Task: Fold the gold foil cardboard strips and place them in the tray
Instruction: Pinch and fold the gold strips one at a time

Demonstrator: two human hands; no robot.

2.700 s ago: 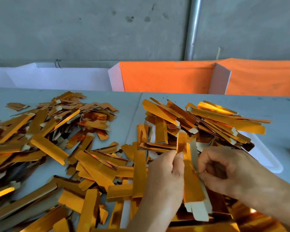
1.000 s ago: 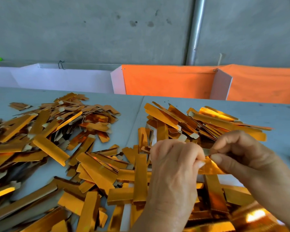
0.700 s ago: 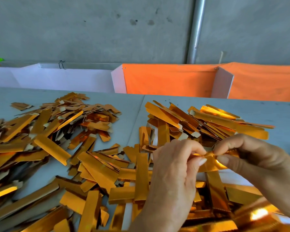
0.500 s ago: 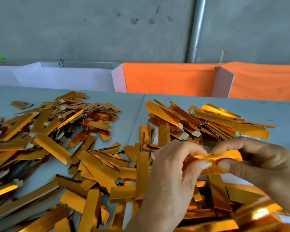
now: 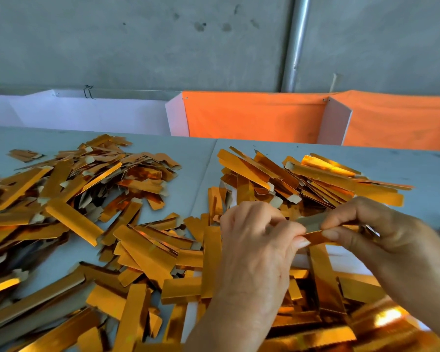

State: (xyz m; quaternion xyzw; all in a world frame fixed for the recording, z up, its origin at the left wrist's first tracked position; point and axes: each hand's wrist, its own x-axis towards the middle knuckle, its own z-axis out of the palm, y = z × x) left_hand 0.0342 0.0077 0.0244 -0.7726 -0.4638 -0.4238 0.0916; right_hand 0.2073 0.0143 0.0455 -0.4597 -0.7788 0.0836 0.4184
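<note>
1. Two hands shared one gold strip (image 5: 315,236): the left hand (image 5: 259,240) pinched its near end between thumb and curled fingers, and the right hand (image 5: 381,232) pinched the other end the same way, so each grip was pressed onto the strip and neither was spread. The strip hung in the air between them, above the heaped tray, its grey underside turned up along one long edge, which suggested a fold partly made.

2. Under and beyond the hands, the white tray (image 5: 346,260) showed only as patches of pale wall among the pieces heaped in it. The tray pile (image 5: 315,179) rose above its rim and spilled over the far side, so a fair share of the work looked done.

3. Much looked left. A wide loose heap (image 5: 74,199) of strips lay on the table (image 5: 196,158) to the left, and more strips (image 5: 142,252) ran across the near edge up to the tray. Whether those were already folded could not be told.

4. The crowding looked like the main hindrance: the tray was already overfull, so another piece would likely have rested on top and might have slid off.

5. Farther back stood white panels (image 5: 87,115) and orange panels (image 5: 252,115) along the table's edge, a grey wall (image 5: 137,41) and a metal pipe (image 5: 295,41) behind them.
</note>
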